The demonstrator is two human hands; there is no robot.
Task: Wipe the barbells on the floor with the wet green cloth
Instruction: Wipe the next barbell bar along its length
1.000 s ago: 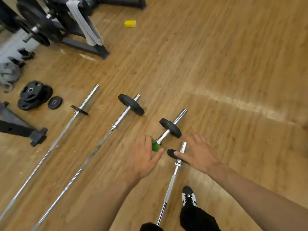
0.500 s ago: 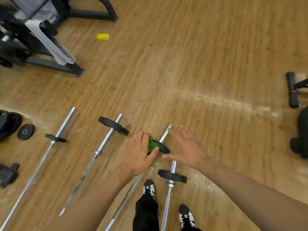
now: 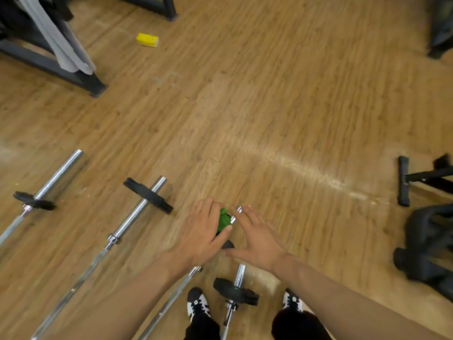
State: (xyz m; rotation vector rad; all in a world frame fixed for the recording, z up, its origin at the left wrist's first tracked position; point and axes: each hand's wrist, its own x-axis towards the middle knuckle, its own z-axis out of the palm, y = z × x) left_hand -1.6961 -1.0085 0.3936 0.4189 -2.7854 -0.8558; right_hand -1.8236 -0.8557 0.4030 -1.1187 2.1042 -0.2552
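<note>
The left hand (image 3: 203, 231) curls round the green cloth (image 3: 223, 222), pressing it to the plate end of a barbell (image 3: 238, 210) on the floor (image 3: 269, 106) at 6 o'clock, likely to make the wipe bite; the right hand (image 3: 257, 238), at the cloth's 3 o'clock, fingers spread and holding nothing, seems placed to stop rolling. More barbells (image 3: 132, 215) lie at 8 o'clock. No container shows

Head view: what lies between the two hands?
In the head view: the green cloth, gripped by the left hand, the barbell's chrome tip and a sliver of black plate before the right hand.
</note>
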